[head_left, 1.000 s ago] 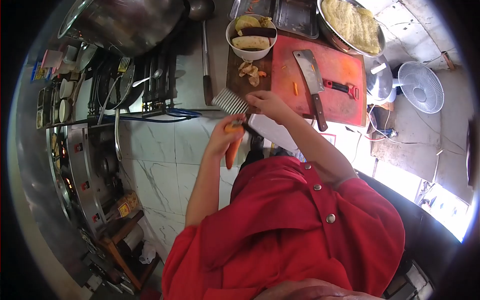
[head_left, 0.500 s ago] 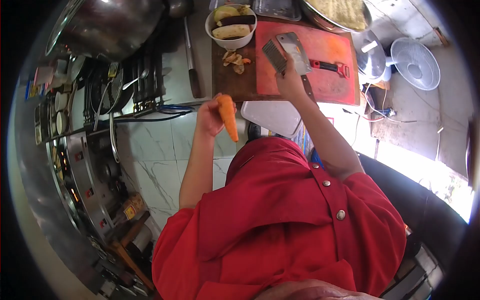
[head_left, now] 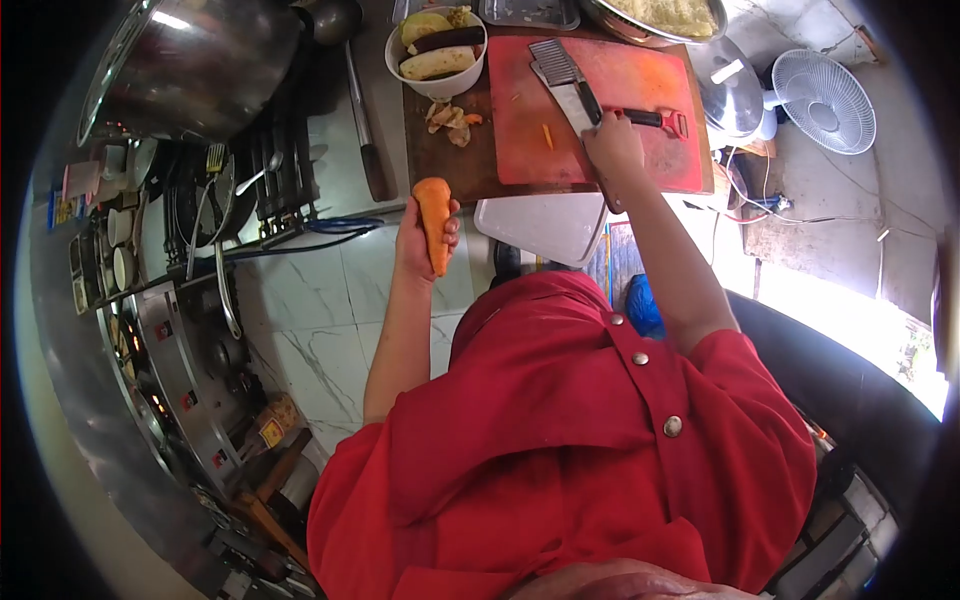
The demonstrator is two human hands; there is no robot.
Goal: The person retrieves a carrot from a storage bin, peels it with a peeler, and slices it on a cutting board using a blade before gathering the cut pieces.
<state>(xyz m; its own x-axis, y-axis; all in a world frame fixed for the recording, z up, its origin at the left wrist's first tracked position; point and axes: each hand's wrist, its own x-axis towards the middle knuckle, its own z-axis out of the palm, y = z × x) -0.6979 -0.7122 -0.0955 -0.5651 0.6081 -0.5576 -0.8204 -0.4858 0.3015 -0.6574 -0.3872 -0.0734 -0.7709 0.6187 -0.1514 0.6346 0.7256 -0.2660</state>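
Note:
My left hand (head_left: 413, 240) is wrapped around a peeled carrot (head_left: 434, 215), held thick end up in front of the wooden board's near edge. Over the red cutting board (head_left: 650, 85), my right hand (head_left: 613, 148) is closed at the end of the black handle of a crinkle cutter (head_left: 553, 62); its fingertips are partly hidden. Beneath the cutter lies a broad-bladed knife (head_left: 572, 108), its handle showing below my hand. A red-and-black peeler (head_left: 645, 118) lies beside my fingers, and a thin orange strip (head_left: 548, 137) rests on the red board.
A white bowl (head_left: 440, 85) of vegetables stands behind some peelings (head_left: 455, 122) on the wooden board (head_left: 425, 165). A ladle (head_left: 370, 150) lies left of it, near a large metal pot (head_left: 195, 70). At right are a metal lid (head_left: 735, 95) and a fan (head_left: 825, 100).
My right hand has moved right and lower; the crinkle cutter, raised before, now lies over the knife, whose blade has turned. My left hand has turned the carrot more upright.

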